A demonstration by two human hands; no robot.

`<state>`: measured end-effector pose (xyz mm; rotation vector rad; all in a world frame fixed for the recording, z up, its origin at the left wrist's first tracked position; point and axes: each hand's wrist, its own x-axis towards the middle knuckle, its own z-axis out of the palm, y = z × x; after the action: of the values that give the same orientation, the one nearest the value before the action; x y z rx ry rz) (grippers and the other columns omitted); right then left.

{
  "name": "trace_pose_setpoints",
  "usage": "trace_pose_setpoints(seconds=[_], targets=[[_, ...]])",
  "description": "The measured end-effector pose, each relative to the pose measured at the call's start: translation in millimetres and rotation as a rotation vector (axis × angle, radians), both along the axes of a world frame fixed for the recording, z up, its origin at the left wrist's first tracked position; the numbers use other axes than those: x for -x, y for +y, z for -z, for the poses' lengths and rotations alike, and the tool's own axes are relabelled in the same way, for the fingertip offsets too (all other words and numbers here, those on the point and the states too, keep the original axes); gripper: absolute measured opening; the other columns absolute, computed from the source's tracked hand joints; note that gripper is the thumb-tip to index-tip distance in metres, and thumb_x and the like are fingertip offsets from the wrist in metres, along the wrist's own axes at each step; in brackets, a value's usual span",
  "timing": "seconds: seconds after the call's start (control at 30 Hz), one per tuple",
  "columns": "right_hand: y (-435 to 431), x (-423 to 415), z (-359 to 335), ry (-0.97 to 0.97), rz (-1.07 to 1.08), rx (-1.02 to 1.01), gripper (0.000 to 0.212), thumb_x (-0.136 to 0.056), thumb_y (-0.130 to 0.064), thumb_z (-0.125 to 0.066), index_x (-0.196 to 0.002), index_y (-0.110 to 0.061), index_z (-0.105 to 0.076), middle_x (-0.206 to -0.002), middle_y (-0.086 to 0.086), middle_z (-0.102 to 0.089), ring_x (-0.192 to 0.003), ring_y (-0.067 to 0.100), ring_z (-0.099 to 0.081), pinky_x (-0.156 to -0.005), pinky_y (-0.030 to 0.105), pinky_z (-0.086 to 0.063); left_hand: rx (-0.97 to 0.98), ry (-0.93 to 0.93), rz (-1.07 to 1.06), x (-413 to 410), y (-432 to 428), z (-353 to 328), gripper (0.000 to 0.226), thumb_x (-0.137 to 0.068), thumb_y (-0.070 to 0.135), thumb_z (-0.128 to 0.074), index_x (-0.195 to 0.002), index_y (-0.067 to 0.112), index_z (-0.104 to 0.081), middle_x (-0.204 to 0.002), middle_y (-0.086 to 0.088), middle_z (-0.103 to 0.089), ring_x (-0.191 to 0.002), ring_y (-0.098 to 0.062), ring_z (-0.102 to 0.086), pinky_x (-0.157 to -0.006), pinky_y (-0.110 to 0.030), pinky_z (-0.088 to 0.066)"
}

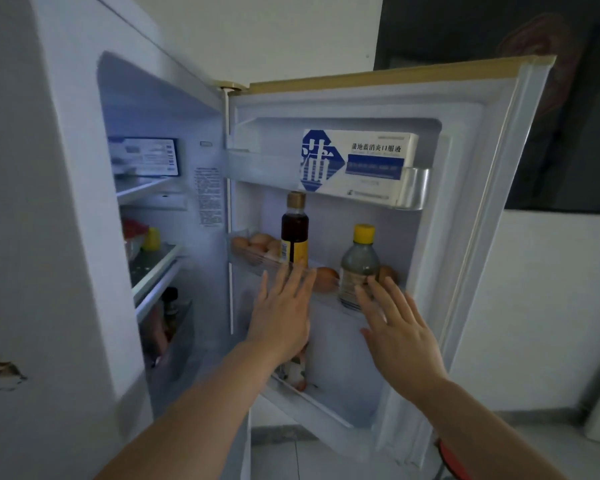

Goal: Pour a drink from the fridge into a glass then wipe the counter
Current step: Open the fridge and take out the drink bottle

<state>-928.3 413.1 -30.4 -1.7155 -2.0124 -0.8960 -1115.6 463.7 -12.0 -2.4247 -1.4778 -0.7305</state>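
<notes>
In the open fridge door, on the middle shelf, two bottles stand upright among some eggs. One is a dark bottle with a brownish cap and a yellow label, to the left. The other is a greyish bottle with a yellow cap, to the right. Both have their long axis vertical, necks up. On the top shelf lies a white and blue box, which looks like medicine and not a drink.

The left hand is flat and spread, fingers together and pointing up, and it holds nothing. Its fingertips reach the foot of the dark bottle or lie just in front of it; I cannot tell if they touch. The right hand is also spread and empty. Its fingertips are at the lower part of the greyish bottle, perhaps touching the label.

So each hand has its own bottle straight ahead and a little above it. I think the drink is one of these two, but which one I cannot say from here. The right hand seems slightly closer to its bottle. To take either bottle, the hand must rise and close around the body from the front, then lift it up over the shelf rail. Neither a glass nor a counter is in sight, so pouring and wiping are not yet begun.
</notes>
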Motion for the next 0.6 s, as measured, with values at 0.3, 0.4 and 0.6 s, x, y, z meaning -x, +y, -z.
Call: trace_pose_setpoints(seconds=[0.3,0.4,0.6], targets=[[24.0,-41.3,19.2,0.128,-0.246,-0.187,0.046,-0.082,-0.022,-0.057,-0.127,-0.015,-0.047,-0.136,0.014,-0.044,-0.130,0.032,-0.034,-0.105,0.056,-0.028,-0.134,-0.026,0.089,-43.6,57.3,14.6,0.060,-0.079,0.014,-0.054,-0.138,0.012,-0.041,-0.141,-0.010,-0.049,-0.134,-0.031,-0.040,-0.110,-0.052,-0.022],[24.7,-32.1,60.4,0.198,-0.475,-0.061,0.044,-0.077,-0.019,-0.057,-0.121,-0.020,-0.049,-0.127,0.005,-0.051,-0.122,0.022,-0.043,-0.103,0.044,-0.037,-0.152,-0.034,0.098,-49.3,67.1,19.6,0.059,-0.082,0.020,-0.048,-0.139,0.015,-0.034,-0.142,-0.008,-0.048,-0.135,-0.028,-0.038,-0.109,-0.049,-0.020],[84.2,-8.2,105.6,0.657,-0.208,0.505,0.058,-0.083,-0.021,-0.064,-0.135,-0.015,-0.038,-0.140,0.005,-0.044,-0.130,0.021,-0.040,-0.104,0.028,-0.038,-0.162,-0.042,0.149,-47.1,83.2,28.0,0.060,-0.087,0.029,-0.041,-0.143,0.018,-0.026,-0.150,-0.008,-0.037,-0.141,-0.026,-0.027,-0.114,-0.047,-0.015]])
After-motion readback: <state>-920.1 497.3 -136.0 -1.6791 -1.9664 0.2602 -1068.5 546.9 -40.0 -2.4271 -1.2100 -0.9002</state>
